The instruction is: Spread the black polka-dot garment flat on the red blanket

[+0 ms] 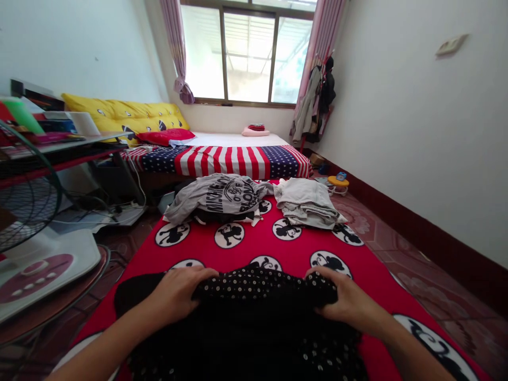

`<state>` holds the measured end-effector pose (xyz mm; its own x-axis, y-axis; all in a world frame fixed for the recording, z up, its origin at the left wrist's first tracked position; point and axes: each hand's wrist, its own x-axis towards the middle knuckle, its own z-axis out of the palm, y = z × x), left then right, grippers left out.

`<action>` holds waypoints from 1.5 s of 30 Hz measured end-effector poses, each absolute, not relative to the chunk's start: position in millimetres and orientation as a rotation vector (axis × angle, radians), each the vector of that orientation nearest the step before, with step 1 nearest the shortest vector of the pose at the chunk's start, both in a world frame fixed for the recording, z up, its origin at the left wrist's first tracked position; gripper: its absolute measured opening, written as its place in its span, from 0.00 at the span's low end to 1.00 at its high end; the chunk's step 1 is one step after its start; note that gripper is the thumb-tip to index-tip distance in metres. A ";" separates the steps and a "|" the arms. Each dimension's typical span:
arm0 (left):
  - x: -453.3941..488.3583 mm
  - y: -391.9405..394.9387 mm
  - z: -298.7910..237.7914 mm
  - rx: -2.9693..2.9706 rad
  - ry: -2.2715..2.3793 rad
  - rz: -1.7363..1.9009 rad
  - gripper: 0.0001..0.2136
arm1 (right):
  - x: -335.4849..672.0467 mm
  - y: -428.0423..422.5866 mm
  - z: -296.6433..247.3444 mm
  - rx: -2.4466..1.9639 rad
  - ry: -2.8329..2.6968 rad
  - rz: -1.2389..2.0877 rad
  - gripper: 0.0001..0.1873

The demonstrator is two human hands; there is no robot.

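Note:
A black garment (246, 333) with small pale dots along its upper edge and lower right lies spread in front of me on a red cloth (246, 246) with round monkey prints. My left hand (180, 291) grips the garment's upper left part between thumb and fingers. On the other side, my right hand (341, 296) pinches the dotted edge at the upper right. Beyond them lies a rumpled grey shirt (222, 196) with black lettering, over darker cloth. To its right sits a stack of folded light grey clothes (305, 201).
A bed (238, 161) with a striped and starred cover stands by the window. At the left are a cluttered desk (71, 143) and a fan (27, 211). Clothes hang on a rack (317, 100) at the far right, near a small yellow stool (338, 182).

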<state>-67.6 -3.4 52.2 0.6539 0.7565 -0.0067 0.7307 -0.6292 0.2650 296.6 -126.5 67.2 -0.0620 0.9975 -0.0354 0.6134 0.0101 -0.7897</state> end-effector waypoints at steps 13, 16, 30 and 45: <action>-65.5 32.2 12.3 2.808 1.394 0.860 0.14 | 297.4 -75.5 15.4 -1.740 -1.646 -0.208 0.21; -96.3 17.2 -22.3 2.721 1.455 0.786 0.15 | 309.0 -103.4 -34.4 -1.901 -1.557 -0.118 0.23; -173.3 15.8 -4.0 1.537 1.819 0.653 0.27 | 297.7 -116.4 -62.2 -1.831 -1.486 0.065 0.32; -149.8 -35.1 -7.0 0.923 1.087 0.780 0.34 | 301.8 -116.2 -62.3 -1.872 -1.454 0.064 0.33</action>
<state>-149.8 -35.1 -7.0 0.2856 0.8795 -0.3806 -0.0784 0.4172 0.9054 301.8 -116.2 -62.3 0.3528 0.8505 0.3902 0.8127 -0.0718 -0.5783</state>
